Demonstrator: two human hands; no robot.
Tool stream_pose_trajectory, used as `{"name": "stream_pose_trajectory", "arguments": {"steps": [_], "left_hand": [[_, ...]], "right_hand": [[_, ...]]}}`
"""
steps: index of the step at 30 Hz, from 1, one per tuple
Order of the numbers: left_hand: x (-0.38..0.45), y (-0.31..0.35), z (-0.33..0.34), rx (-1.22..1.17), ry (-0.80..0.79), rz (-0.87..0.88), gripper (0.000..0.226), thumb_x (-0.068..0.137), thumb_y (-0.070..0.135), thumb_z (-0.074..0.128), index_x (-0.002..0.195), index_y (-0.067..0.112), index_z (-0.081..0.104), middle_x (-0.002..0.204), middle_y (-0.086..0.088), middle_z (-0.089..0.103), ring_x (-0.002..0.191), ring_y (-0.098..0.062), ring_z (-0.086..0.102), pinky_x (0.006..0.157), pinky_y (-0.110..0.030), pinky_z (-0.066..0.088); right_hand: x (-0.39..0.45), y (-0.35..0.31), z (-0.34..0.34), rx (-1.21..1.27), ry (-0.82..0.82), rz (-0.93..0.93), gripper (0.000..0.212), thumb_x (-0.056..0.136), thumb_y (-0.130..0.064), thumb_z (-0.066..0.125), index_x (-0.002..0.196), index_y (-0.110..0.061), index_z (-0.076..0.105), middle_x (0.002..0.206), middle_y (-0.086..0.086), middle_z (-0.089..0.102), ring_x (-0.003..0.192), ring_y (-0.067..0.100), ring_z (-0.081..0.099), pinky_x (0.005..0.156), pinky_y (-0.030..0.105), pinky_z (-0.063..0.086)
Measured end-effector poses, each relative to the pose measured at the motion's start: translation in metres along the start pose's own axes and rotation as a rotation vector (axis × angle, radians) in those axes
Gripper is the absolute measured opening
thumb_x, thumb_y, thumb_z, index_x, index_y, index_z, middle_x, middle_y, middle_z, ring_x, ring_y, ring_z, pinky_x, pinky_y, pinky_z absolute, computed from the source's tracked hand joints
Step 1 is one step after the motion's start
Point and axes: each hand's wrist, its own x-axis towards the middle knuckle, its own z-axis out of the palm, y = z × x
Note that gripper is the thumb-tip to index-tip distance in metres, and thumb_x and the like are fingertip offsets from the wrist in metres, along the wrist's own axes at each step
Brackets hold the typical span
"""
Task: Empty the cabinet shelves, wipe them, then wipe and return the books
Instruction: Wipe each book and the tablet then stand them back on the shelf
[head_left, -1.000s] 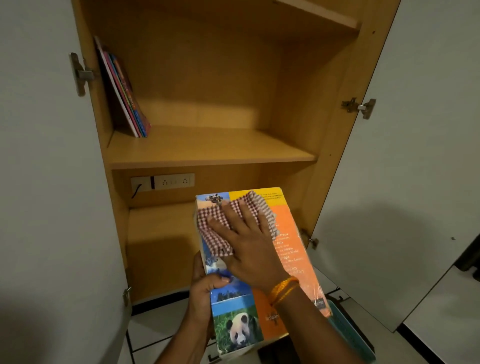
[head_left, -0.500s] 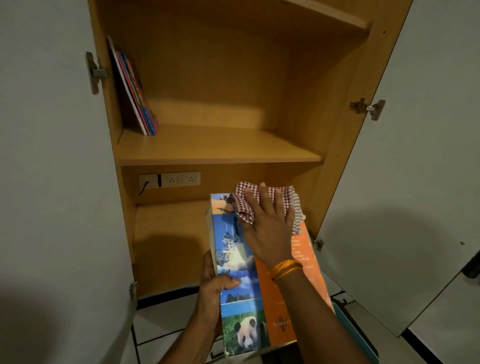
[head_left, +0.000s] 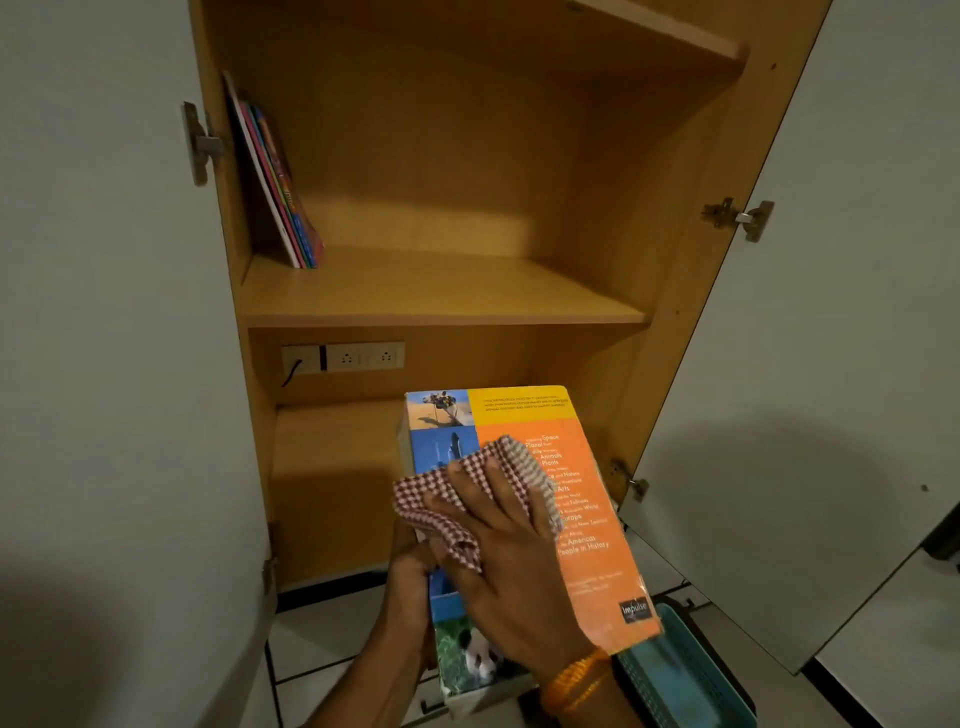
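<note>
The right hand (head_left: 511, 545) lay flat, fingers spread, pressing a red-and-white checked cloth (head_left: 467, 499) against the orange back cover of a thick book (head_left: 587, 525). An orange thread band (head_left: 574, 678) circled that wrist. The left hand (head_left: 410, 564) gripped the book's left edge from beneath, thumb curled over the cover, holding it tilted in front of the open cabinet (head_left: 613, 208). Below the book's lower corner, a teal plastic basket (head_left: 685, 675) sat on the tiled floor (head_left: 322, 644). Behind the book was the lower shelf (head_left: 332, 467), with a white socket strip (head_left: 343, 357) on the back panel above it. On the middle shelf (head_left: 441, 296), several thin books (head_left: 283, 192) leaned against the left wall. Both white doors (head_left: 831, 312) stood open.
</note>
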Motion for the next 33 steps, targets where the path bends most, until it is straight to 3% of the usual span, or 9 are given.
{"name": "stream_pose_trajectory", "arguments": {"steps": [2,6,9,13,17,20,23,26,33], "left_hand": [[0.009,-0.001,-0.005,-0.03,-0.03,0.051,0.022,0.089,0.019,0.059,0.1,0.002,0.068,0.071,-0.007,0.076,0.059,-0.018,0.073,0.067,-0.038,0.052],[0.033,0.001,-0.015,0.021,0.185,0.342,0.118,0.029,0.039,0.081,0.128,-0.02,0.054,0.135,-0.027,0.058,0.073,-0.013,0.071,0.056,-0.02,0.053],[0.031,0.001,-0.016,0.012,0.169,0.438,0.123,0.032,0.038,0.073,0.145,0.003,0.043,0.146,-0.003,0.049,0.103,-0.029,0.064,0.063,-0.025,0.051],[0.035,-0.008,-0.017,-0.029,0.163,0.398,0.147,0.029,0.067,0.093,0.144,-0.011,0.044,0.148,-0.026,0.047,0.122,-0.043,0.058,0.076,-0.029,0.055],[0.024,-0.001,-0.001,-0.17,0.129,0.393,0.087,0.074,0.045,0.082,0.141,-0.001,0.05,0.147,-0.022,0.051,0.135,-0.038,0.049,0.107,-0.042,0.043],[0.025,0.001,0.004,-0.184,0.041,0.376,0.093,0.035,0.057,0.099,0.098,0.002,0.059,0.086,-0.014,0.072,0.079,-0.017,0.071,0.073,-0.023,0.057],[0.017,0.001,0.003,-0.366,-0.02,0.402,0.022,0.096,0.018,0.065,0.108,0.003,0.054,0.084,-0.01,0.061,0.077,-0.018,0.064,0.051,-0.012,0.05],[0.025,0.002,-0.004,-0.328,-0.038,0.371,0.068,0.059,0.045,0.096,0.105,0.002,0.071,0.1,-0.014,0.076,0.086,-0.024,0.073,0.065,-0.026,0.06],[0.027,0.005,-0.015,-0.206,0.023,0.409,0.038,0.096,0.034,0.061,0.094,-0.004,0.065,0.074,-0.012,0.076,0.059,-0.019,0.073,0.051,-0.024,0.055]], "right_hand": [[-0.014,0.014,-0.004,-0.013,0.036,0.056,0.047,0.1,-0.057,0.025,0.145,-0.055,0.038,0.162,-0.033,0.004,0.154,0.006,-0.009,0.123,0.053,-0.005],[-0.032,0.057,-0.015,0.007,0.153,0.157,0.044,0.1,-0.056,0.03,0.143,-0.066,0.026,0.163,-0.029,0.011,0.155,0.011,0.001,0.124,0.055,0.006],[-0.018,0.068,-0.025,0.076,0.194,0.296,0.043,0.096,-0.066,0.025,0.136,-0.076,0.016,0.161,-0.029,0.01,0.155,0.017,0.007,0.123,0.057,0.014],[0.015,0.057,-0.028,-0.062,0.168,0.291,0.061,0.092,-0.068,0.017,0.149,-0.053,0.031,0.165,-0.016,0.015,0.155,0.024,0.006,0.122,0.06,0.006],[0.032,0.019,-0.016,-0.149,0.067,0.129,0.056,0.096,-0.065,0.024,0.149,-0.05,0.036,0.165,-0.02,0.013,0.155,0.019,0.002,0.121,0.06,0.003],[0.023,-0.004,-0.005,-0.173,0.008,0.04,0.054,0.097,-0.061,0.031,0.149,-0.047,0.036,0.166,-0.019,0.014,0.155,0.016,-0.003,0.122,0.058,0.001],[-0.001,-0.018,0.0,-0.167,0.016,0.068,0.059,0.095,-0.057,0.031,0.152,-0.046,0.03,0.167,-0.018,0.007,0.155,0.015,-0.007,0.121,0.056,-0.004],[-0.028,-0.013,0.001,-0.164,0.025,0.078,0.06,0.096,-0.055,0.032,0.154,-0.046,0.025,0.167,-0.019,0.004,0.155,0.014,-0.007,0.121,0.055,-0.002],[-0.05,0.054,-0.018,-0.113,0.099,0.179,0.055,0.097,-0.058,0.03,0.152,-0.053,0.024,0.166,-0.02,0.013,0.155,0.014,0.003,0.122,0.059,0.012]]}}
